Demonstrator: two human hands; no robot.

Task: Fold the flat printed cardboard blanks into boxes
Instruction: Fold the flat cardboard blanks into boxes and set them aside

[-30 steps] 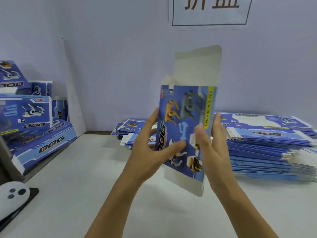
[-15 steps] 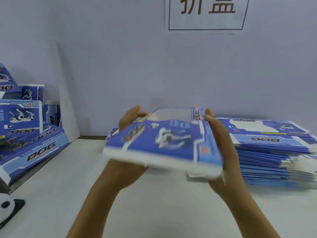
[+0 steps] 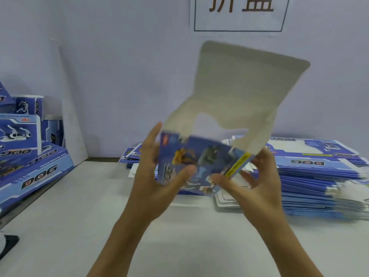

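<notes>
Both hands (image 3: 151, 188) (image 3: 257, 184) grip half-formed box (image 3: 199, 162), fingers curled round edges; top flap (image 3: 245, 86) unfolded above fingers. Finished boxes (image 3: 30, 156) left; blanks (image 3: 319, 176) beyond fingers remain.

— What sort of place is this looking like?

— A packing or assembly workstation. A tall stack of flat blue printed cardboard blanks (image 3: 311, 172) is lying on a plain white worktable (image 3: 83, 212), and folded blue "DOG" boxes (image 3: 30, 156) are piling up at the left.

— Anything on the wall?

— A white paper sign with large Chinese characters in a thin frame (image 3: 240, 14) is hanging on the pale bare wall (image 3: 123, 76), marking the station.
</notes>
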